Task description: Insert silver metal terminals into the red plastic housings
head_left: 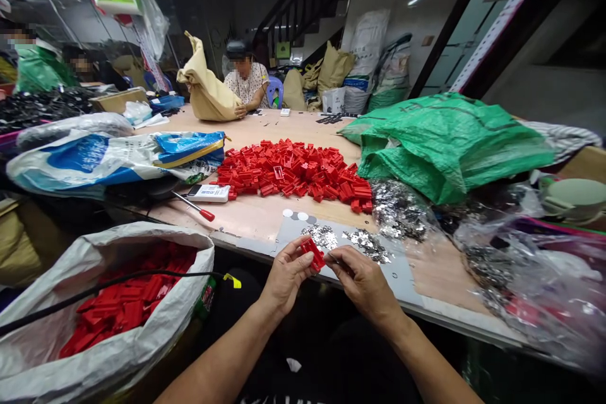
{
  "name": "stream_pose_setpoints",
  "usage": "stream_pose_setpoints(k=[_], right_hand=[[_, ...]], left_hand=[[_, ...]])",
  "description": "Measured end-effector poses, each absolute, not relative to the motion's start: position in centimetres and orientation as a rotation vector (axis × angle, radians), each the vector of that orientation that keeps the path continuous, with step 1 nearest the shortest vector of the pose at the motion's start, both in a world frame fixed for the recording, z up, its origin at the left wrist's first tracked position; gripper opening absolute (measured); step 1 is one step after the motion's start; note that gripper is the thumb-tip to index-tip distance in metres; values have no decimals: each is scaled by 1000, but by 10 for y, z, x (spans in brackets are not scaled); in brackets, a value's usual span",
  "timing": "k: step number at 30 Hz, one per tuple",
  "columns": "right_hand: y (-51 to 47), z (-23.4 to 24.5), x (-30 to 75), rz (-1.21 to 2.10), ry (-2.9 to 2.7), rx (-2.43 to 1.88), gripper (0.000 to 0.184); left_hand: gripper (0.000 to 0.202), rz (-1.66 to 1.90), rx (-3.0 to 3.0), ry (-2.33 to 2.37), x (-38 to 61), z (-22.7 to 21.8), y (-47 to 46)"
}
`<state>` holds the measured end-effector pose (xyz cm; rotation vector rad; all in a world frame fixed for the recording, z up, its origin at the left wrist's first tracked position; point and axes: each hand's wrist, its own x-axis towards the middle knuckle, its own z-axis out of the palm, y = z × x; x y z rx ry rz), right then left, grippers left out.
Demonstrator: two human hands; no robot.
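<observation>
Tabletop (255,221) of pale wood, one co-worker (246,79) across it. Left hand (286,278) pinches one red part (312,254) just above a grey sheet (288,230); right hand (364,284) presses narrow fingers on its end. Two silver piles (322,237) lie on that sheet, one red heap (293,170) beyond it, one sack (104,309) left of it

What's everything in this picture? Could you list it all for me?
heaped red plastic parts: many, red, middle of the table
wooden table: one, light brown, under the piles
white woven sack: one, white, lower left, filled with red parts
green woven sack: one, green, right of the heap
silver metal pieces: several piles, silver, on the table near the hands
clear plastic bag: one, clear, right edge
red-handled screwdriver: one, red, left of the heap
tan sack: one, tan, far side of the table
co-worker: one, white spotted top, behind the tan sack
red plastic part: one, red, in the left hand
left hand: one, bare, at the table edge
right hand: one, bare, beside the red plastic part
</observation>
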<state>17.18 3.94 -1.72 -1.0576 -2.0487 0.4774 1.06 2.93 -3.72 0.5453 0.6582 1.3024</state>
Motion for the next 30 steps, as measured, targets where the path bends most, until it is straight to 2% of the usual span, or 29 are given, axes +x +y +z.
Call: stream_pose_setpoints(k=[8,12,16,22,26,30], right_hand=[[42,-16,182,742,-2157,-956,13],[41,-13,184,959,-2075,-1059,4],[40,-14,186,1074,-1913,-1196,17],[44,-34,195,876,-2005,-1259,28],[48,-46,196,739,-2086,-1307,31],[49,-47,190,688,-2093,-1363,25]], left_hand=[[41,1274,634,654,11,-40,30],[40,1238,742,676,10,-40,28],[40,1207,779,692,10,-43,27],[53,1199,970,759,0,-55,35],[44,1222,1321,945,-9,-62,48],[38,1224,1653,1093,-12,-66,58]])
